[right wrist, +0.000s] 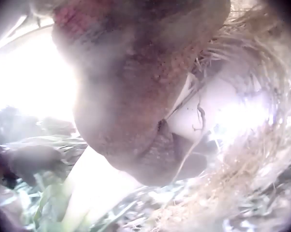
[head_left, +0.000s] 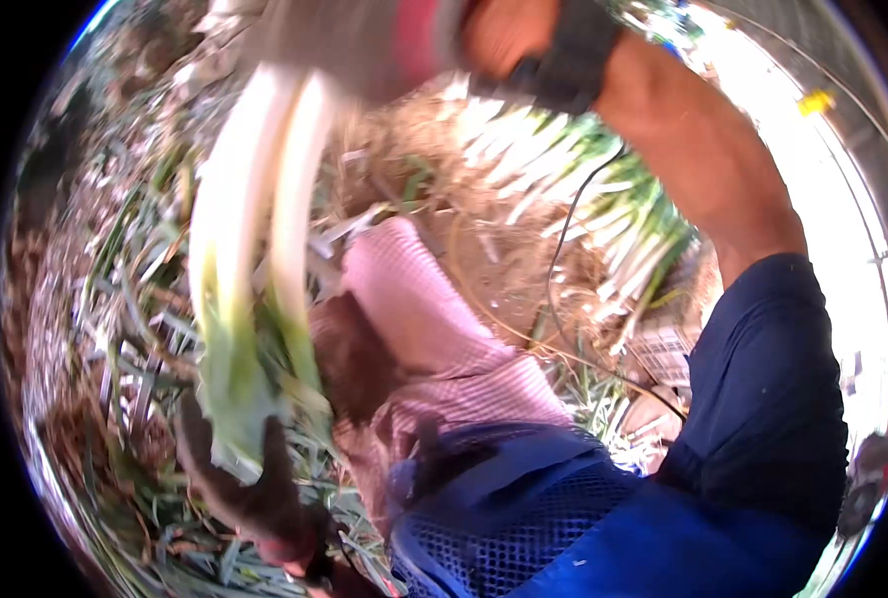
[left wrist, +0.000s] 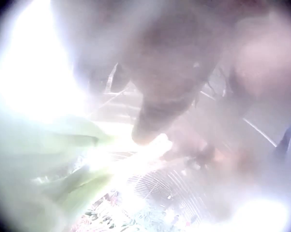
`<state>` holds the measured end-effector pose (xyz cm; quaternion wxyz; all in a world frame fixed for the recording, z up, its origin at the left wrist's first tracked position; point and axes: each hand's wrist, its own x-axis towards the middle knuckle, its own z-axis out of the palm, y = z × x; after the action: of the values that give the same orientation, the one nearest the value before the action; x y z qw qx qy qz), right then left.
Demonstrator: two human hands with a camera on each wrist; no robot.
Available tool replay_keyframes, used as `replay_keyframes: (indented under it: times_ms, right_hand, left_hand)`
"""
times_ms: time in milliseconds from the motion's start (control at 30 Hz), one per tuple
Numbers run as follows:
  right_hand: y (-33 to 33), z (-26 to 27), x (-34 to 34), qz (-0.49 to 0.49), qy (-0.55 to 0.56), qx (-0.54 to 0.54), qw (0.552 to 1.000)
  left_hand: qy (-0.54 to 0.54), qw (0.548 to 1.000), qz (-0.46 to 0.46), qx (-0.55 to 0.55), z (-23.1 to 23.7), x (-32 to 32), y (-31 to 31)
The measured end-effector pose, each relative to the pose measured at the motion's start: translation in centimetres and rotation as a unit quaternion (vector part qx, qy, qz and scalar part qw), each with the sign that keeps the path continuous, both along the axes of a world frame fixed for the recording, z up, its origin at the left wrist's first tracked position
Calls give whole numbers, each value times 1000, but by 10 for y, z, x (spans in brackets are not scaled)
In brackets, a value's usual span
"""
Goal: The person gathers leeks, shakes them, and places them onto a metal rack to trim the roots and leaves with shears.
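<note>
As leeks [head_left: 229, 214] hang, littered ground [head_left: 499, 254], glare [head_left: 808, 159]

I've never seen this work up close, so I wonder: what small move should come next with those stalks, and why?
Perhaps close the left hand round the green ends of the stalks: its fingers look spread there, while the right hand grips the white part.

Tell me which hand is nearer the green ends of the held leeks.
Left. The left hand is spread open right by the green ends, contact unclear; the right hand grips the white ends, opposite them.
</note>
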<state>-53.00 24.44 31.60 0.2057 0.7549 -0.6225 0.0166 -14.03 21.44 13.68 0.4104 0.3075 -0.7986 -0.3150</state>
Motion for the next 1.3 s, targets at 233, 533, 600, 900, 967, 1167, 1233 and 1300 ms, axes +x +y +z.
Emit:
replay_keyframes:
  times_ms: [233, 533, 600, 900, 967, 1167, 1233, 1300]
  right_hand:
    - [314, 58, -65, -471, 133, -125, 863]
    - [607, -184, -97, -749, -349, -322, 462]
    - [600, -211, -73, -782, -454, -307, 297]
    - [512, -367, -7, -751, -610, -33, 251]
    - [470, -385, 3, -711, -646, -19, 276]
    - [411, -486, -29, -409, -309, 145, 846]
    - [333, -437, -29, -400, -514, 130, 748]
    - [261, -374, -25, -476, -673, 68, 562]
  left_hand:
    - [23, 940, -50, 336, -63, 17, -22]
    - [-17, 892, -152, 426, -167, 35, -67]
    - [-103, 918, -123, 362, -183, 30, -69]
    - [-180, 872, -121, 439, -220, 39, -83]
    - [-160, 867, -121, 455, -230, 42, -89]
    - [-171, 908, -80, 374, -149, 18, -87]
    - [-119, 921, -55, 367, -145, 11, -113]
    - [-25, 905, -17, 424, -135, -6, -137]
